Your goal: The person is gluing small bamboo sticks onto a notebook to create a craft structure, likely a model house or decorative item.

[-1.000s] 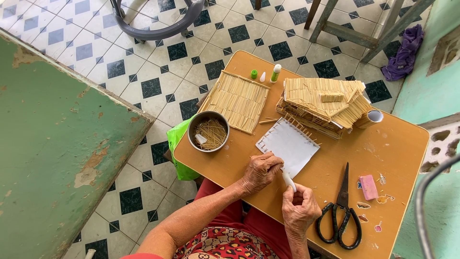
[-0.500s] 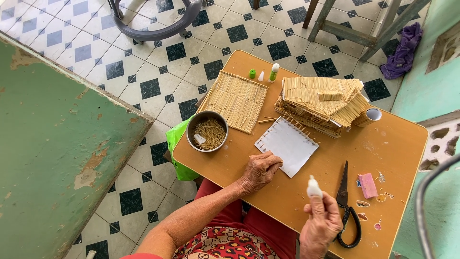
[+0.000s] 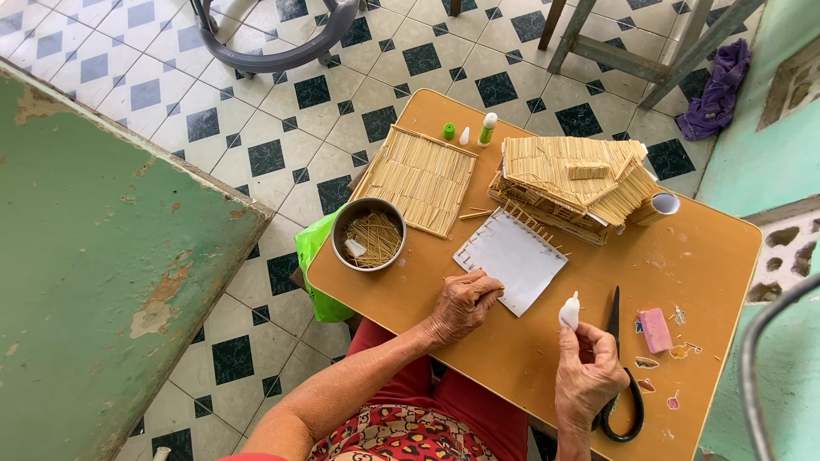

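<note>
White glue bottle [image 3: 570, 311] in right hand [image 3: 588, 380], scissors [image 3: 617, 376] half hidden — left hand [image 3: 463, 303]

Scissors [image 3: 617, 376] partly behind right hand [image 3: 588, 376].

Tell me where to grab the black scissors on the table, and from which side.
Take the scissors by the black loop handles nearest the person, coming from above on the right-hand side. They lie flat, blades pointing away, and the right hand holding the small white tube already hovers over them.
</note>
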